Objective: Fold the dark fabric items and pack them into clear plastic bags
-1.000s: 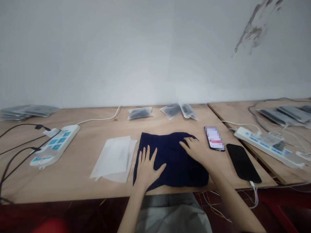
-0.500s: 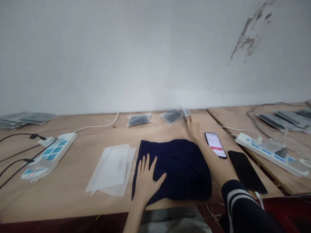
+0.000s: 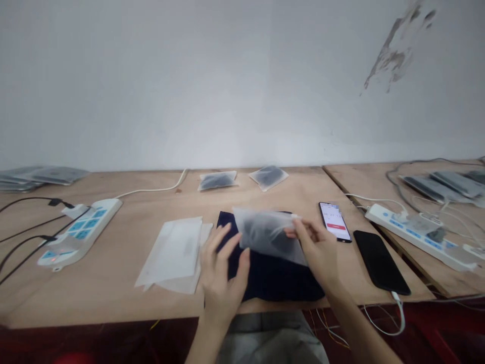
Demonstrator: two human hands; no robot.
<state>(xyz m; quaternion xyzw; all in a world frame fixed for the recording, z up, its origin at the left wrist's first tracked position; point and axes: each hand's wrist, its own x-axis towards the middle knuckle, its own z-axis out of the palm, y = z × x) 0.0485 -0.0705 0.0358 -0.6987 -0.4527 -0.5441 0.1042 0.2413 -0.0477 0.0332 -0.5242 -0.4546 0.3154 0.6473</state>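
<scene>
A frosted zip bag with something dark inside hangs over a folded navy cloth. My right hand pinches the bag at its right end, near the white zip edge. My left hand is raised over the cloth's left side, fingers apart and slightly blurred, with nothing held. Its fingertips come close to the bag's left end. The bag and both hands hide part of the cloth.
Flat frosted bags lie left of the cloth. Two filled bags sit near the wall. A lit phone and a dark phone lie at right. Power strips with cables flank the work area; more bags are stacked far left.
My right hand has come back from near the wall, bringing a filled frosted bag over the navy cloth. My left hand has lifted off the cloth.
</scene>
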